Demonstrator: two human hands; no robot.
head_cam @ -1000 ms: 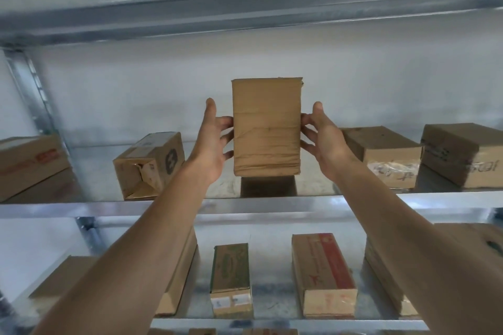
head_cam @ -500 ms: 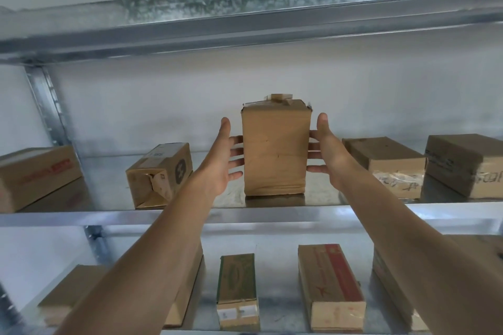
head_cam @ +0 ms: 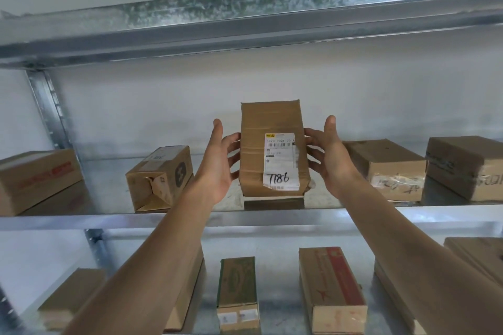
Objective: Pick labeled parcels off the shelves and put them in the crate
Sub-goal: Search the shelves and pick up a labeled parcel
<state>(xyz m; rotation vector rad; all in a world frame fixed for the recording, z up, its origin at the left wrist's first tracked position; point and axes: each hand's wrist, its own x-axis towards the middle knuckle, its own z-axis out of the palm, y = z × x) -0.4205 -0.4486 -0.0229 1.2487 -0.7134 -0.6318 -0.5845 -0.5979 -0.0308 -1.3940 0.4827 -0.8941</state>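
While only a plain brown side was shown half a second ago, a different side is now turned to the camera. The middle shelf (head_cam: pixel 272 217) is taken as the reference. Other cardboard boxes (head_cam: pixel 386 168) are laid on it toward both ends, and more lower boxes (head_cam: pixel 332 288) are seen under it. Near the front edge of this shelf, about at its middle, the labeled parcel (head_cam: pixel 272 122) is held upright. It cannot be told whether its bottom rests on the shelf or hangs just above it.

The left hand (head_cam: pixel 217 160) and the right hand (head_cam: pixel 330 155) are set against its two sides. The fingers (head_cam: pixel 231 141) are lightly bent and pressed on the cardboard, and both thumbs are raised free. The parcel has been rotated, so a white label (head_cam: pixel 280 160) with "7186" written by hand is now exposed.

It is judged that the parcel is thereby confirmed as a labeled one. It remains to be taken off the shelf and put in the crate, which is not in view.
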